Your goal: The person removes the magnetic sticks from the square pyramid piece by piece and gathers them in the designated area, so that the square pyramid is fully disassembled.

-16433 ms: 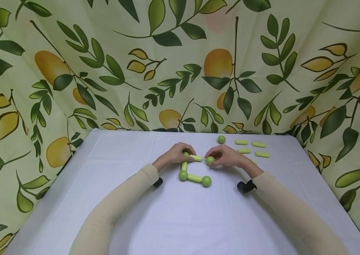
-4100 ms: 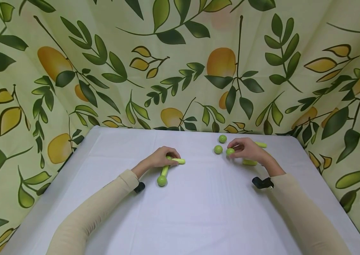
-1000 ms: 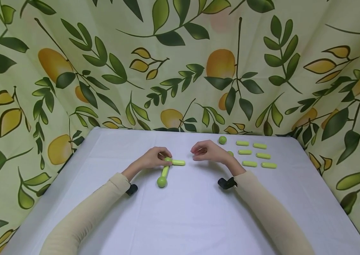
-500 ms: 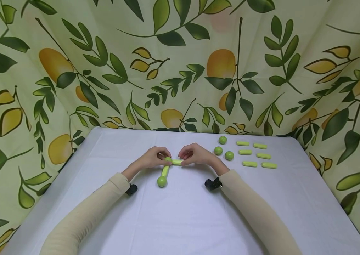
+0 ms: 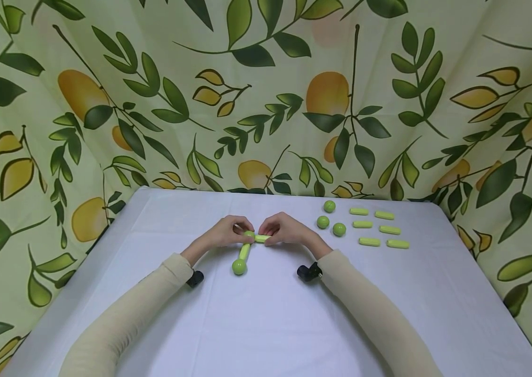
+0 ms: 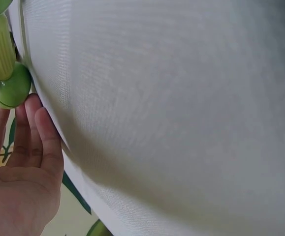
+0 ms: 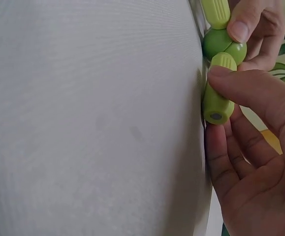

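Observation:
A joined piece of light-green ridged rods and green balls lies on the white-covered table. Its far ball [image 5: 249, 235] is pinched by my left hand [image 5: 223, 232]; in the right wrist view the left thumb presses on this ball [image 7: 215, 45]. From there a ridged rod [image 5: 244, 252] runs toward the front to a near ball [image 5: 239, 266]. A second rod [image 5: 261, 239] points right from the far ball, and my right hand [image 5: 289, 230] pinches it between thumb and fingers. This rod's free end [image 7: 216, 116] shows a grey disc, like a magnet.
On the right back part of the table lie three loose green balls [image 5: 323, 222] and several loose light-green rods [image 5: 362, 224] in rough rows. A leaf-and-fruit patterned curtain [image 5: 266, 104] surrounds the table [image 5: 256, 324]. Black wrist cameras [image 5: 310, 272] sit on both wrists.
Earlier, the joined piece had an additional front rod and ball; these have gone from it. The right hand set a ball down among the loose ones, then moved left and took the right-pointing rod.

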Action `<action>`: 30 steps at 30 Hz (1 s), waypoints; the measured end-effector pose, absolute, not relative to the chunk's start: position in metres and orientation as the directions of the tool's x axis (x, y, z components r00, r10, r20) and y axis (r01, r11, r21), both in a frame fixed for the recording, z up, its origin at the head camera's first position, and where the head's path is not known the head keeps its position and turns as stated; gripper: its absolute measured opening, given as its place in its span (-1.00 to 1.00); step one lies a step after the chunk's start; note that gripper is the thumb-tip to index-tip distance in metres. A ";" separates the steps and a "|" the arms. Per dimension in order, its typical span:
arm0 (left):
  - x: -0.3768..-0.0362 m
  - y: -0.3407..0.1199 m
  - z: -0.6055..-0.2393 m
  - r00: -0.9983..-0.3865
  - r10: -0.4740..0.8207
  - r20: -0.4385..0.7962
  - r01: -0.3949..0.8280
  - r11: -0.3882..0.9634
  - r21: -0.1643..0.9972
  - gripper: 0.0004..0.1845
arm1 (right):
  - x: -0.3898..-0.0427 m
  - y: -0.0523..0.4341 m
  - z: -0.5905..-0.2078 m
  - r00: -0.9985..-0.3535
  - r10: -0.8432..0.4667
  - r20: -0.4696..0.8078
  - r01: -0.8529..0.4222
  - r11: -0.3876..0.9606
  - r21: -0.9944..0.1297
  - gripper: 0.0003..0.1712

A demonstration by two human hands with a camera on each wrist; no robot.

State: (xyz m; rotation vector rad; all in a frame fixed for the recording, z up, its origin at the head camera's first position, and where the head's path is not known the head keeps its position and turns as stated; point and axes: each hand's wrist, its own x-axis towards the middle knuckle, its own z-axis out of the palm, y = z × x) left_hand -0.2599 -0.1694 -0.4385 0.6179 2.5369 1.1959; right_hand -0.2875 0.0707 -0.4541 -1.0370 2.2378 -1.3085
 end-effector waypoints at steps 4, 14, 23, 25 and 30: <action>-0.261 -0.170 -0.439 -0.867 0.495 -0.052 0.276 0.565 0.777 -0.78 | -0.289 0.072 -0.454 -0.665 -0.745 0.055 -0.411 0.303 -0.860 -0.75; -0.262 -0.170 -0.440 -0.847 0.529 -0.048 0.294 0.541 0.788 -0.77 | -0.292 0.076 -0.455 -0.638 -0.769 0.025 -0.386 0.291 -0.875 -0.77; -0.265 -0.171 -0.445 -0.871 0.490 -0.047 0.273 0.560 0.783 -0.77 | -0.289 0.093 -0.449 -0.637 -0.771 -0.011 -0.359 0.309 -0.881 -0.76; -0.266 -0.171 -0.445 -0.870 0.491 -0.047 0.275 0.561 0.781 -0.76 | -0.287 0.100 -0.447 -0.658 -0.753 -0.011 -0.346 0.315 -0.884 -0.75; -0.267 -0.172 -0.445 -0.869 0.492 -0.046 0.276 0.559 0.782 -0.77 | -0.281 0.118 -0.443 -0.681 -0.732 -0.010 -0.330 0.319 -0.888 -0.74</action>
